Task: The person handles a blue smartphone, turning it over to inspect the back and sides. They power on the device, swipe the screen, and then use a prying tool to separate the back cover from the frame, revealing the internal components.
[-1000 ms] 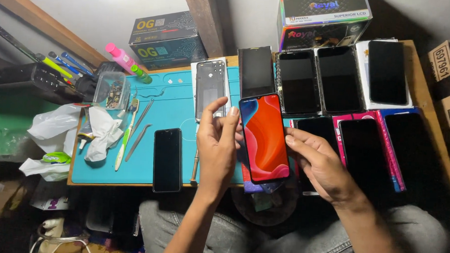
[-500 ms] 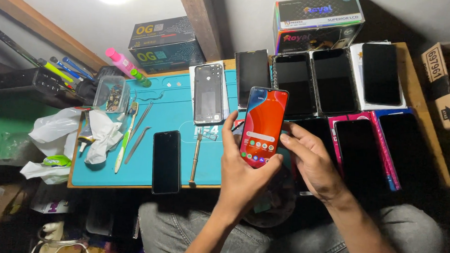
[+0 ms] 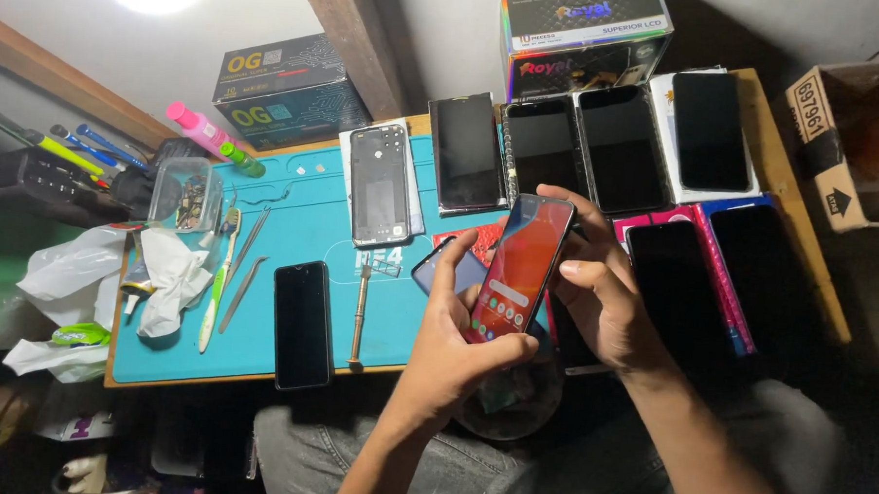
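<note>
I see two bare hands, the left hand [image 3: 455,350] and the right hand [image 3: 603,306], with no gloves, rings or watch on either. Both forearms are bare as far as they show, and no sleeve reaches the wrists. The fingers are slim, with short, plain nails. Below the arms I make out the lap, clothed in grey-blue denim jeans [image 3: 432,466], the cloth creased and a little faded over the thighs. No other clothing shows from up here.
</note>
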